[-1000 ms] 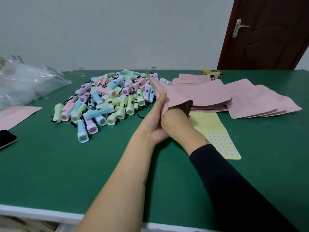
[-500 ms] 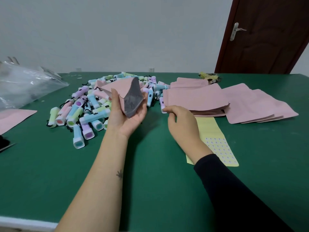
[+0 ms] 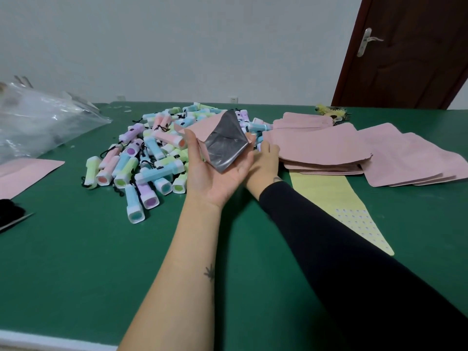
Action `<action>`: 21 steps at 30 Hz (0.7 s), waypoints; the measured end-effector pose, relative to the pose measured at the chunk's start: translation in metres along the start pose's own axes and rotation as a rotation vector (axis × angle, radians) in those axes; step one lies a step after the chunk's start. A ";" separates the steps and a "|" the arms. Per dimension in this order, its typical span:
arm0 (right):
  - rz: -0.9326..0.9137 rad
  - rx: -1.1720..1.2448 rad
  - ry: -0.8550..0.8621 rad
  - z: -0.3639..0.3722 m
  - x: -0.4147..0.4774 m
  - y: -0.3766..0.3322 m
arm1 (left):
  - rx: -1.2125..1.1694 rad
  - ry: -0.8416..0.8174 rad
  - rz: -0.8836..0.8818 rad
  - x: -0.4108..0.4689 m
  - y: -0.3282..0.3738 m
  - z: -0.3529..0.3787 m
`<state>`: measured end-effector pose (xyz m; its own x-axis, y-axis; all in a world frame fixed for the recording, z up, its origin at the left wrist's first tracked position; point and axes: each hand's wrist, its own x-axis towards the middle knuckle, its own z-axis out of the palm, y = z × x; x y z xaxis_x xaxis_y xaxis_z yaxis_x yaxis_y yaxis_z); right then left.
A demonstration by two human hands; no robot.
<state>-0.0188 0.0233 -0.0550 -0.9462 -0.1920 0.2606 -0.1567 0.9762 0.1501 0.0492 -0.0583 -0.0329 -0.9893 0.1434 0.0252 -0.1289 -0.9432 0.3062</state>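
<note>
My left hand [image 3: 215,178] is raised palm up above the green table [image 3: 76,262] and grips an opened pink pouch [image 3: 222,145], whose silver inside faces me. The thumb lies on the pouch's left side and the fingers wrap its right side. Just behind and to the right of it, my right hand [image 3: 266,160], in a black sleeve, reaches to the edge of a pile of pastel mini flashlights [image 3: 152,158]. Its fingertips are hidden behind the pouch and my left hand. A stack of flat pink pouches [image 3: 321,148] lies right beside it.
More pink pouches [image 3: 410,160] are fanned out at the right. A yellow sticker sheet [image 3: 336,196] lies under my right forearm. At the left are a clear plastic bag [image 3: 38,127], one pink pouch [image 3: 25,173] and a black object [image 3: 10,214]. A brown door [image 3: 417,51] stands behind.
My right hand came out of the pouch, then moved left toward the flashlight pile. My left hand carried the opened pouch left, and it now stands open toward me.
</note>
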 end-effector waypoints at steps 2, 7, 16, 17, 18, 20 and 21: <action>0.005 0.088 0.039 0.006 -0.005 -0.007 | 0.009 0.013 0.003 0.000 -0.001 0.001; 0.015 0.120 0.054 0.006 -0.012 -0.007 | 0.035 0.030 0.008 0.000 -0.002 0.003; -0.016 0.071 -0.087 0.000 -0.014 0.007 | 0.020 0.012 0.011 -0.001 -0.003 0.002; -0.065 0.093 -0.123 -0.003 -0.017 0.009 | 0.014 0.009 0.011 -0.001 -0.003 0.002; -0.087 0.177 -0.144 -0.009 -0.020 0.013 | 0.010 0.005 0.012 0.000 -0.003 0.002; -0.031 0.485 -0.123 -0.023 -0.030 0.029 | 0.003 -0.006 0.011 0.001 -0.004 0.002; 0.010 0.651 -0.058 -0.031 -0.035 0.040 | 0.000 -0.008 0.009 0.002 -0.005 0.002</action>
<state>0.0163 0.0661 -0.0284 -0.9594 -0.1944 0.2044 -0.2700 0.8431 -0.4651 0.0480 -0.0531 -0.0323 -0.9899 0.1371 0.0355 -0.1198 -0.9444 0.3062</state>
